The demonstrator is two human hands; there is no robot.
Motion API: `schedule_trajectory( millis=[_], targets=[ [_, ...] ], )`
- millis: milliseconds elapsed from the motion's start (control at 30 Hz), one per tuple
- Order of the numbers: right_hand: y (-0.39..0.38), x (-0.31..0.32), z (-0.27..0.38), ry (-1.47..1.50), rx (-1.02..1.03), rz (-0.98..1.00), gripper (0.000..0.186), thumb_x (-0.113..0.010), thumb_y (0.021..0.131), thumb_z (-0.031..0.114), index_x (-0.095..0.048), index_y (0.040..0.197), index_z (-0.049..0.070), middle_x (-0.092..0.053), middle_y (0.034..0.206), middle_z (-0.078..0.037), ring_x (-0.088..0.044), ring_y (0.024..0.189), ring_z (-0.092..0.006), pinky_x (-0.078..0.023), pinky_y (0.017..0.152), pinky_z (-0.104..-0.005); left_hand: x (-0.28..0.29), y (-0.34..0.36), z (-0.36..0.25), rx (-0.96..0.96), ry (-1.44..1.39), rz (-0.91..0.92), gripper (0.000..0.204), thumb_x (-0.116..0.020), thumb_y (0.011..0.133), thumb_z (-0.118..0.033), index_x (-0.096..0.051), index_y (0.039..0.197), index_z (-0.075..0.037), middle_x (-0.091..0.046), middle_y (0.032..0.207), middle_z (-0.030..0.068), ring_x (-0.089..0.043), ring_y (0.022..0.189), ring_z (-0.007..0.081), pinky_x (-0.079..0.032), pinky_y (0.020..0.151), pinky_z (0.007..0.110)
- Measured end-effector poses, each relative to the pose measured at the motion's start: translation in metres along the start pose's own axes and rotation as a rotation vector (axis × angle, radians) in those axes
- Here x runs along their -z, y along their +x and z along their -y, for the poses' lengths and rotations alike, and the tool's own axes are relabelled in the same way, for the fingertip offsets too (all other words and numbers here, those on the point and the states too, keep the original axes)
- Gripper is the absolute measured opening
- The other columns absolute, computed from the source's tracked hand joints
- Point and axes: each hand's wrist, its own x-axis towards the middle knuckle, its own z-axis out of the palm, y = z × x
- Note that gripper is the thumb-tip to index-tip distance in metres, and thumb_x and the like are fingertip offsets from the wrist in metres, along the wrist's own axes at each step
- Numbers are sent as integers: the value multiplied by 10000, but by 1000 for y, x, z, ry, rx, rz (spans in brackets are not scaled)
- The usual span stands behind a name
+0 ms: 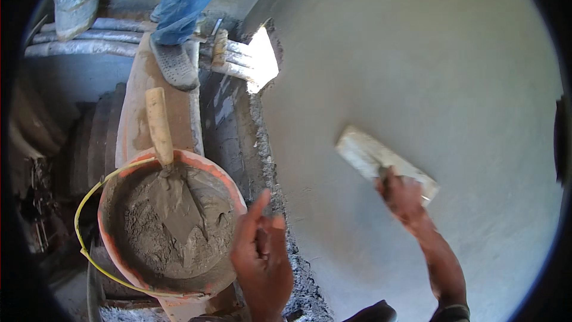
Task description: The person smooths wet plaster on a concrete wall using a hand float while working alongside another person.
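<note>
My right hand is closed round the handle of a long, pale plastering float. The float lies slantwise against a smooth grey plastered surface. Beside the right rim of an orange bucket, my left hand is raised with nothing in it, its index finger stretched out and some other fingers bent. Wet grey mortar fills much of the bucket. A trowel stands in it, blade partly sunk, its wooden handle leaning over the far rim.
The bucket's yellow handle hangs out to the left. It stands on a plank, where another person's shoe and jeans show farther off. Silvery pipes run at the back, by a second bucket. A rough edge borders the plaster.
</note>
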Motion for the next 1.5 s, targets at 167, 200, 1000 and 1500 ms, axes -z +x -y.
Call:
schedule_trajectory(
  millis=[167, 200, 1000, 1500],
  targets=[
    [111, 71, -48, 54, -385, -246, 416, -488, 969, 440, -569, 1013, 34, -680, 765, -202, -680, 709, -371, -544, 635, -472, -3, -4, 7, -37, 50, -112, 313, -557, 944, -47, -598, 1250, 5, -438, 772, -77, -354, 646, 6, -270, 563, 160],
    [137, 70, -43, 96, -313, -313, 434, -491, 963, 445, -568, 1012, 21, -693, 854, -191, -677, 756, -386, -547, 671, -455, -8, -7, 8, -43, 51, -93, 313, -557, 944, -47, -598, 1250, 5, -438, 772, -77, -354, 646, 6, -270, 563, 160],
    [-159, -80, 53, 91, 160, 99, 322, -605, 885, 249, -586, 1147, 63, -647, 645, -105, -657, 572, -290, -510, 520, -466, -6, -17, 13, -71, 1, -132, 329, -542, 980, -82, -550, 1286, 37, -580, 940, -4, -517, 848, 42, -404, 772, 163],
    [-157, -35, 11, -156, 3, 104, 338, -646, 868, 280, -566, 1129, 81, -660, 706, -123, -648, 568, -311, -524, 527, -451, -13, -9, 20, -86, 70, -131, 300, -553, 974, -69, -586, 1261, 15, -589, 933, -8, -502, 810, 17, -398, 716, 146]
  ],
)
